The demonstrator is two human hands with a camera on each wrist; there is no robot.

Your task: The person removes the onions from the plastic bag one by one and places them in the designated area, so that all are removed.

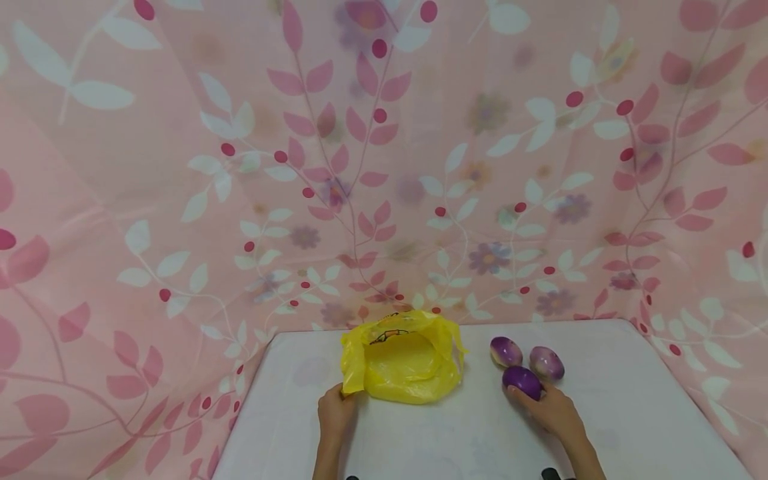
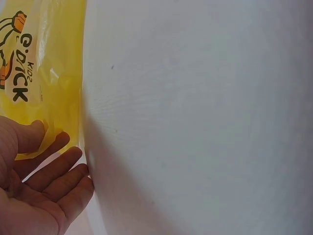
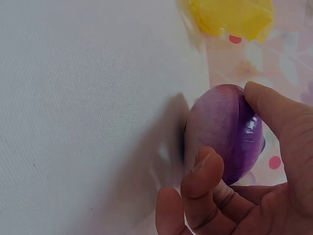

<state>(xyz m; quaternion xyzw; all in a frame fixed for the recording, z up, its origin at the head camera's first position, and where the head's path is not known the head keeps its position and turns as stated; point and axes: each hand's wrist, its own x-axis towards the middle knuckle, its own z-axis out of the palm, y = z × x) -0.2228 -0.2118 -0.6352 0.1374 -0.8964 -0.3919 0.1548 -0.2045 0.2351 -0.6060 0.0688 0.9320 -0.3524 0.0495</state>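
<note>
A yellow plastic bag (image 1: 414, 373) lies on the table with its mouth open toward me, and dark lettering shows on it in the left wrist view. My left hand (image 1: 337, 412) pinches the bag's left edge between thumb and index finger, the other fingers loosely extended. On the right, my right hand (image 1: 555, 413) grips a glossy purple onion (image 1: 521, 381), thumb on one side and fingers curled round the other. In the right wrist view that onion (image 3: 215, 122) shows a pale lilac side and a dark purple side, close to the tabletop.
Two more purple-and-white onions, one at the left (image 1: 506, 351) and one at the right (image 1: 547, 363), lie just behind the held one. The white-covered table (image 1: 456, 440) ends at the back against a pink floral curtain (image 1: 384, 167), which also hangs along both sides.
</note>
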